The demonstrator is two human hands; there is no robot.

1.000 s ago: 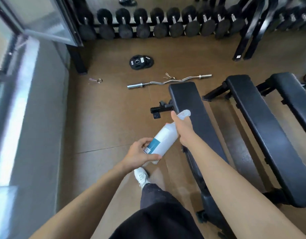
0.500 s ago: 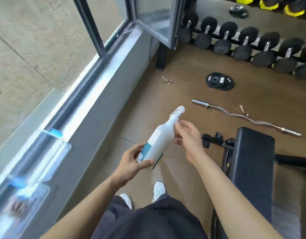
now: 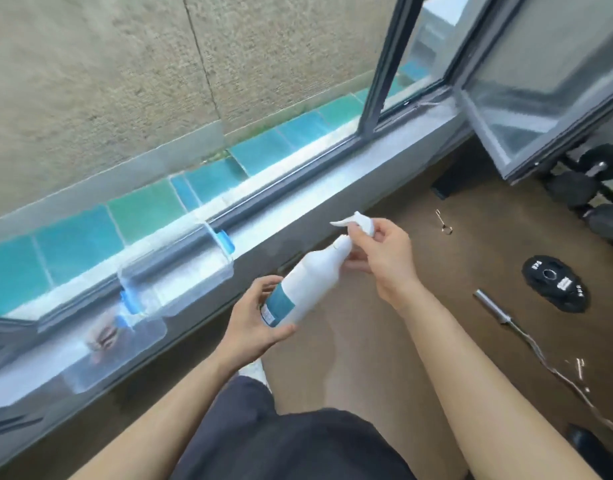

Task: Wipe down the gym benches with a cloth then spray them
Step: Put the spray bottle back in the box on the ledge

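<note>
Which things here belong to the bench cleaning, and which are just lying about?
In the job: spray bottle in left hand, spray head pinched by right hand.
Lying about: weight plate, curl bar, dumbbells, clear box on windowsill.

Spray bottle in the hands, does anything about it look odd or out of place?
Yes: the trigger head, pinched by the right hand, sits askew above the neck of the spray bottle, apparently unscrewed, while the left hand grips the tilted body. No spill shows.
</note>
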